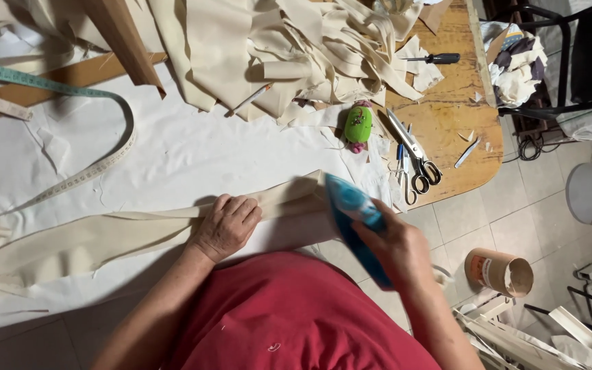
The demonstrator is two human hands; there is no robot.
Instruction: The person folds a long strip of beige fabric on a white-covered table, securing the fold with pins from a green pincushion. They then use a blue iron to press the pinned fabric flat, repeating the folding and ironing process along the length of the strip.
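My left hand [227, 223] lies flat, fingers curled, pressing down on a long cream fabric strip [104, 240] that runs across the white-covered table [186, 147]. My right hand [395, 250] grips the handle of a blue clothes iron [347, 202], whose tip rests on the right end of the same strip near the table's edge. The iron's rear is hidden behind my hand and wrist.
A heap of cream fabric strips [296, 48] fills the far side. A green pincushion [358, 125], scissors [416, 154], a screwdriver [440, 59] and a measuring tape [77, 177] lie about. A cardboard tube [500, 271] stands on the tiled floor.
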